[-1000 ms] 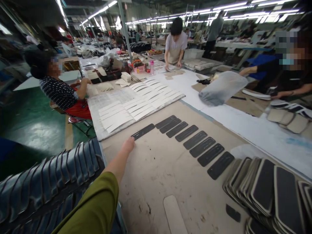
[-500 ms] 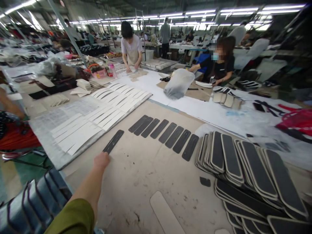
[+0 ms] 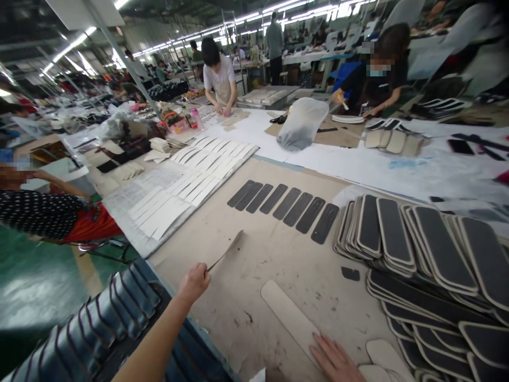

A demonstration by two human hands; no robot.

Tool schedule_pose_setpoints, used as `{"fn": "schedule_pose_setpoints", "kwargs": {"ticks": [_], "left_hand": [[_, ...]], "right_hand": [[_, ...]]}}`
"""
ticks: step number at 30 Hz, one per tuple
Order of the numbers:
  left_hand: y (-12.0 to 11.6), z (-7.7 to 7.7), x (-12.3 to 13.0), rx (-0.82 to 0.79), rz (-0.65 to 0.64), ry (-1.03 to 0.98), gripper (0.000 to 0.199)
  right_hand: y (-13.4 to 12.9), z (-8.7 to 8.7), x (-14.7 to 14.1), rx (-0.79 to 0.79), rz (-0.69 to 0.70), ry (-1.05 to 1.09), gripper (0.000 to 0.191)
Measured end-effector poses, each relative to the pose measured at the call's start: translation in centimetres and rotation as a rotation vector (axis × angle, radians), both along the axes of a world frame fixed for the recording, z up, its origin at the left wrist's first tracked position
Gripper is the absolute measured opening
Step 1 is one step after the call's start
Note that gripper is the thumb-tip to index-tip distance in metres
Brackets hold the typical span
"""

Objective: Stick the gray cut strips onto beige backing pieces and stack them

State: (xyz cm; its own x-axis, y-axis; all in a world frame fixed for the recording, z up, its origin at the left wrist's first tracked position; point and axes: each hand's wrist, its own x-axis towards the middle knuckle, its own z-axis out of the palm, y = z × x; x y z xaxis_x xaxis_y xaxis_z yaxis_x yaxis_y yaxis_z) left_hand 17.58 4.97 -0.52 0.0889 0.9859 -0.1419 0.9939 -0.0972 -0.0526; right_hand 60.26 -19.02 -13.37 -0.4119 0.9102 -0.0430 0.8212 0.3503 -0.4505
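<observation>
My left hand (image 3: 195,282) is closed on the near end of a thin dark-faced strip (image 3: 226,250), which is tilted so that its pale side and edge show. Below it lies the tan tabletop. My right hand (image 3: 336,358) lies with fingers stretched out, its fingertips on the near end of a long beige strip with a rounded end (image 3: 284,307). Beyond both hands several dark strips with rounded corners (image 3: 272,199) lie side by side in a slanting row. To the right of my right hand are other beige rounded pieces (image 3: 387,358).
Stacks of dark panels with pale borders (image 3: 393,228) spread over the right side. White strips (image 3: 191,183) lie on a board at left. A small dark scrap (image 3: 350,273) sits near the stacks. Bundled blue material (image 3: 99,323) stands below left. Co-workers sit and stand around the table.
My left hand has moved and turned the strip from dark face up to a tilt showing its pale side. My right hand has come into view on the beige strip. The view has shifted left.
</observation>
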Motion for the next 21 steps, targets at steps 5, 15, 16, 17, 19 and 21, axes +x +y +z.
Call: {"fn": "schedule_pose_setpoints", "kwargs": {"ticks": [5, 15, 16, 17, 19, 21], "left_hand": [[-4.7, 1.2, 1.2, 0.02, -0.042, -0.101, 0.011], [-10.5, 12.2, 6.4, -0.007, -0.467, -0.685, 0.008], [-11.0, 13.2, 7.2, -0.06, -0.509, -0.711, 0.008], [-11.4, 14.2, 8.0, -0.118, -0.55, -0.727, 0.009], [-12.1, 15.9, 9.4, -0.24, -0.62, -0.731, 0.01], [-12.7, 17.2, 10.6, -0.338, -0.667, -0.699, 0.011]], "right_hand": [[-0.1, 1.6, -0.3, 0.005, -0.223, 0.043, 0.06], [0.3, 9.1, -3.6, -0.22, -0.705, 0.738, 0.04], [0.6, 9.6, -3.9, -0.273, -0.751, 0.835, 0.043], [0.8, 10.0, -4.2, -0.326, -0.801, 0.928, 0.047], [1.1, 10.7, -4.6, -0.422, -0.886, 1.086, 0.055], [1.1, 11.1, -4.7, -0.479, -0.916, 1.17, 0.057]]}}
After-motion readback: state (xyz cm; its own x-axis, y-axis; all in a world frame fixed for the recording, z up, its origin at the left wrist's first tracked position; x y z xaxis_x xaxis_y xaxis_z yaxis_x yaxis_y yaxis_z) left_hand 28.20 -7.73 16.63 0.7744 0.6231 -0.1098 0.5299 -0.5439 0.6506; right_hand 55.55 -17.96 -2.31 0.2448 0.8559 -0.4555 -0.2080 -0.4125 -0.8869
